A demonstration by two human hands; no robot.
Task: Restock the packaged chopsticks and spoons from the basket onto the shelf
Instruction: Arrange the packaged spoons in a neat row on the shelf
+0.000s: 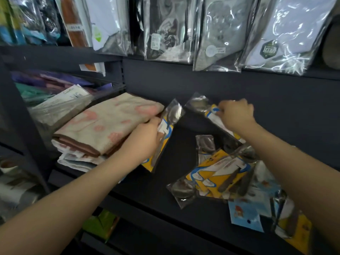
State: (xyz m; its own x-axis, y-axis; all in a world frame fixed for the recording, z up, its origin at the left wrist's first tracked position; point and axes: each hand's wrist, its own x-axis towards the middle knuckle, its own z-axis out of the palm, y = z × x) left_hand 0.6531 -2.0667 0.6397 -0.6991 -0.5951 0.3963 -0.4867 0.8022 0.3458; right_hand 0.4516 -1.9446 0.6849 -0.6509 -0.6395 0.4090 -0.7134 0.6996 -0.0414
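Two spoon packs (166, 129) (211, 112) — one per hand (145, 142) (237, 115) — labels unreadable.

there is one view only, a wide-angle camera worn on the person's head, looking forward and down along both forearms into a dark shelf (184, 208). it sits close, within arm's reach of the shelf, so the hands fall near the middle of the frame, the left hand (145, 142) lower than the right hand (237, 115). above the hands hang bagged goods (217, 34); edges bend from the lens.
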